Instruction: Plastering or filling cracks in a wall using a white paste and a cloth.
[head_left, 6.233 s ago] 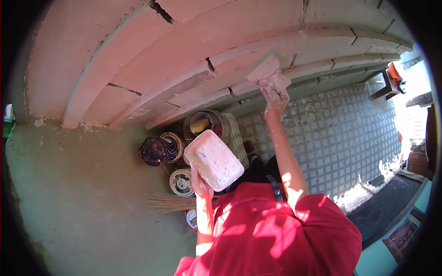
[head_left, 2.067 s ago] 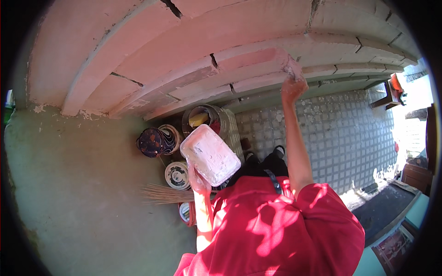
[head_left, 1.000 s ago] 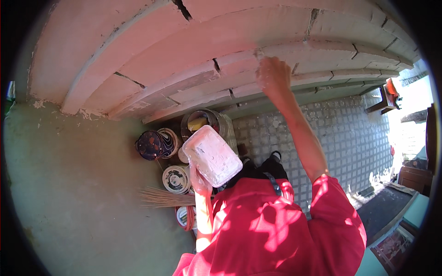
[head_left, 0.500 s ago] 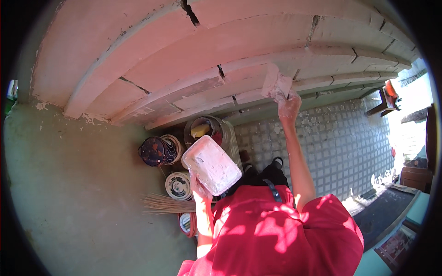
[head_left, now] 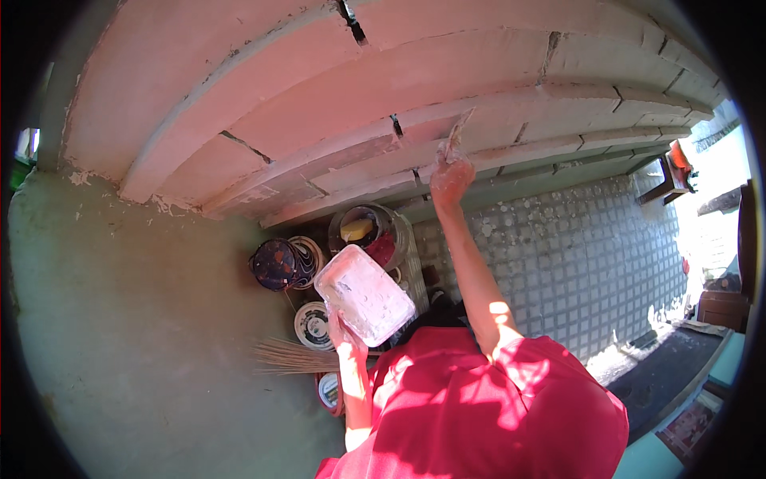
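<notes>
My left hand [head_left: 348, 338] is closed on the lower left edge of a white rectangular plastic tub [head_left: 369, 294], tilted so its inside shows, smeared with white paste. Up at the wall, my right hand [head_left: 452, 179] is wrapped round a putty knife [head_left: 457, 132]. The blade is coated in white and seen nearly edge-on; its handle is hidden in my fist. It is at the pinkish panelled wall [head_left: 447, 60], near a raised horizontal band; whether it touches cannot be told. Dark vertical gaps cut the bands, one of them just left of the blade.
Below the wall stand a large bucket [head_left: 343, 231] with a yellow thing in it, a dark speckled pail [head_left: 274, 265] and a round white-lidded tub [head_left: 316, 326]. Broom bristles [head_left: 291, 356] lie beside them. A tiled floor [head_left: 558, 255] spreads right, toward a wooden stool [head_left: 665, 182].
My right hand has moved left along the wall with the putty knife, whose blade has turned from flat-on to nearly edge-on. The left hand still holds the tub in about the same place.
</notes>
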